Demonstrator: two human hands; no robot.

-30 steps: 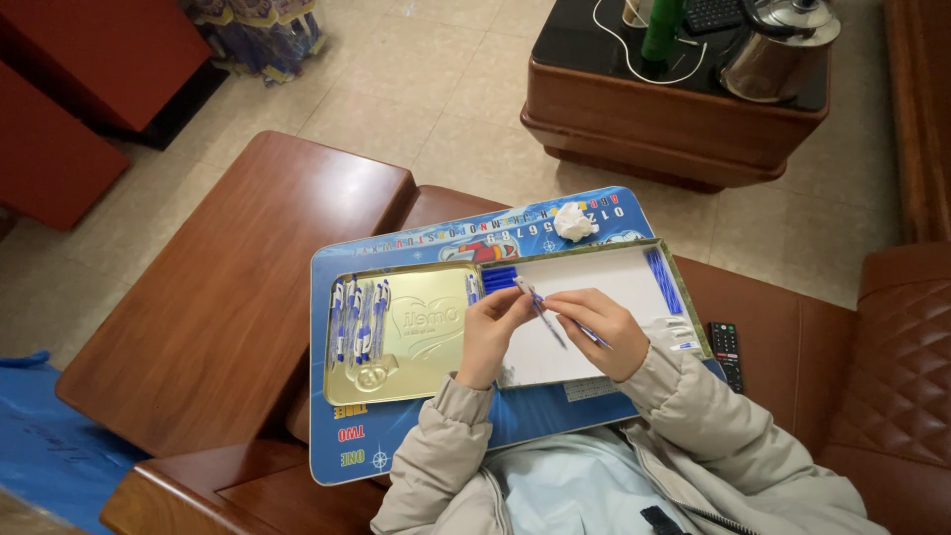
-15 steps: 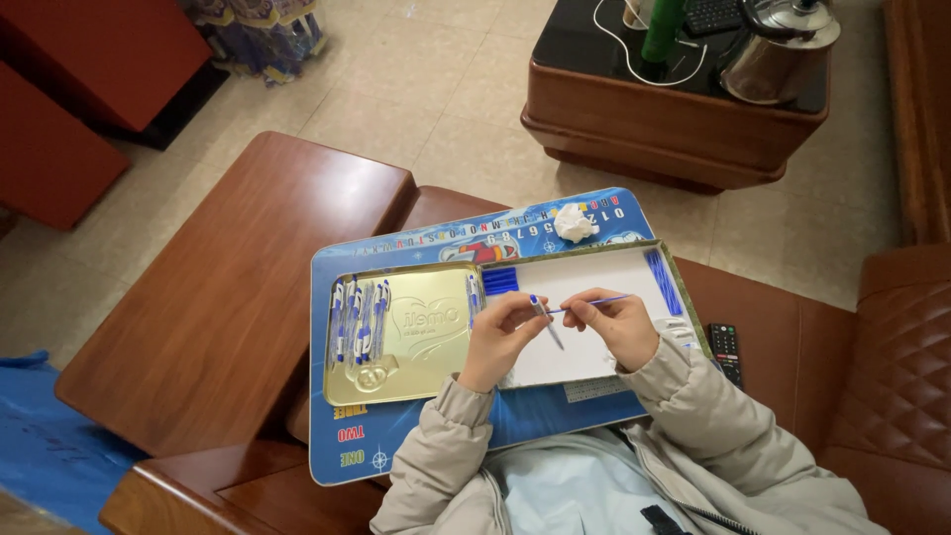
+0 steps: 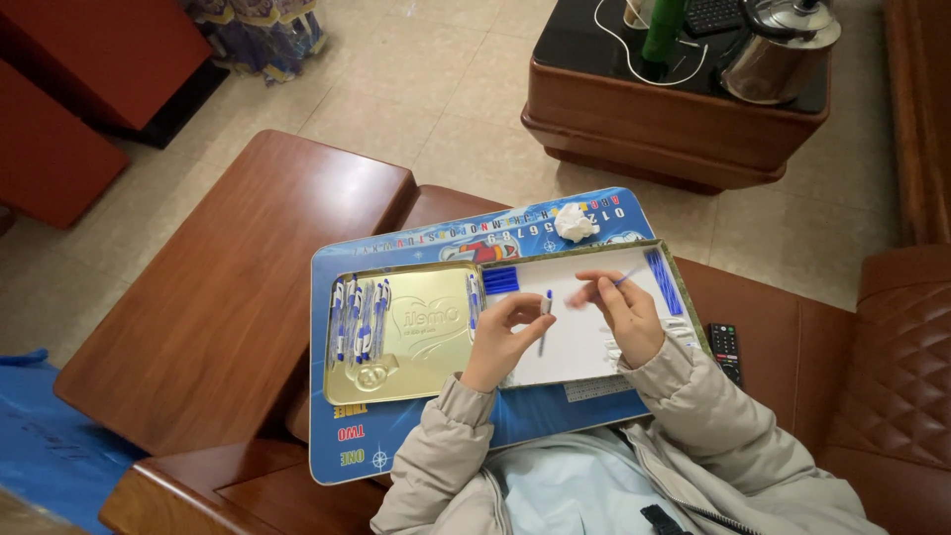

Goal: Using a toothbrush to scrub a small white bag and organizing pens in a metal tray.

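The room around me is evenly and softly lit, neither dim nor harsh. My hands throw only faint shadows on the white sheet. The gold tin lid carries a dull sheen, the kettle a bright glint, and the polished wood a broad pale reflection. The middle is sharp; my right grip is slightly smeared. Straight lines bow outward toward the corners.

A shallow gold tin lies open on a blue printed board across the person's lap, its lid embossed with a heart. Beside it, the tin's other half has a white lining. A black remote lies at the right.
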